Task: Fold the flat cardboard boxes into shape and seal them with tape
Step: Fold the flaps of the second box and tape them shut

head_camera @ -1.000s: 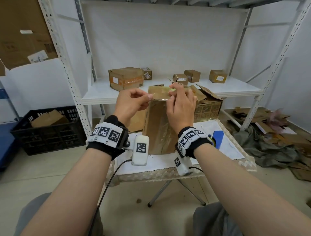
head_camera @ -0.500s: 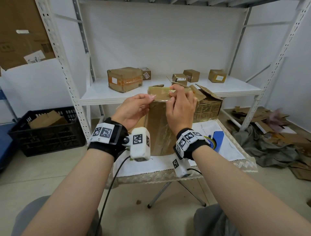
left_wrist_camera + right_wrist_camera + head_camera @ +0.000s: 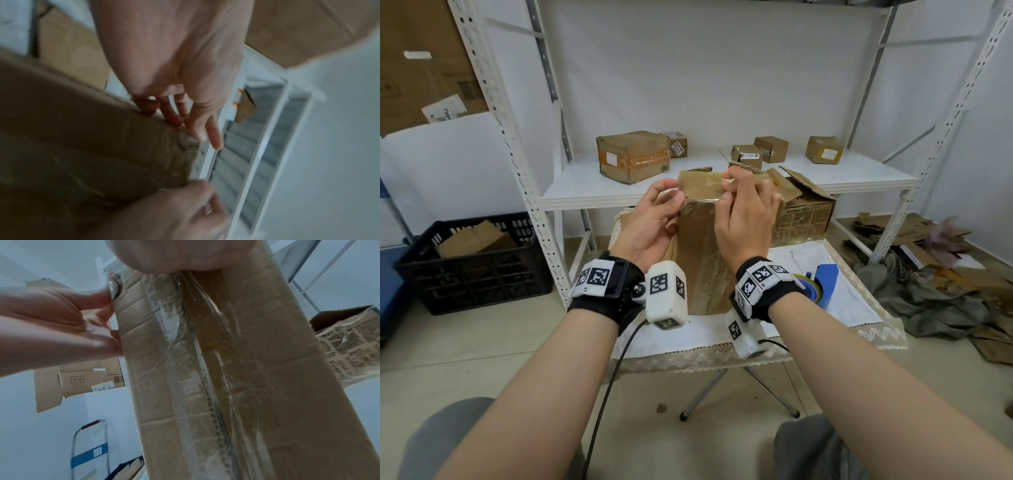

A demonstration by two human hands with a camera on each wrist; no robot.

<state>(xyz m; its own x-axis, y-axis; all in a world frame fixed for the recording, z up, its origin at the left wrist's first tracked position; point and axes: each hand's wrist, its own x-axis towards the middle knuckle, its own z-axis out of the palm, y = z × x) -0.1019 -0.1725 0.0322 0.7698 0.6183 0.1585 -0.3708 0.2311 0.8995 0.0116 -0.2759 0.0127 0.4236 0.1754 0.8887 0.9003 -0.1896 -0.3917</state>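
A tall brown cardboard box (image 3: 698, 246) stands on end on a small cloth-covered table (image 3: 825, 308), its front seam covered with clear tape (image 3: 197, 337). My right hand (image 3: 727, 188) is at the box's top edge, thumb and forefinger pinching a strip of clear tape (image 3: 702, 198) that runs across that edge. My left hand (image 3: 673, 193) is at the top left corner, its straight fingertips (image 3: 174, 120) lying against the box's left side and its thumb at the tape's end. The box's top face is hidden.
A blue tape dispenser (image 3: 822, 281) lies on the table behind my right wrist. An open printed carton (image 3: 804, 216) stands behind the box. Several small boxes sit on the white shelf (image 3: 585, 186). A black crate (image 3: 472, 267) is at the left, cardboard scraps (image 3: 928, 274) at the right.
My left hand, which held the tape's end out to the left of the box, has come in against the box's top left corner. The right hand stays at the top edge.
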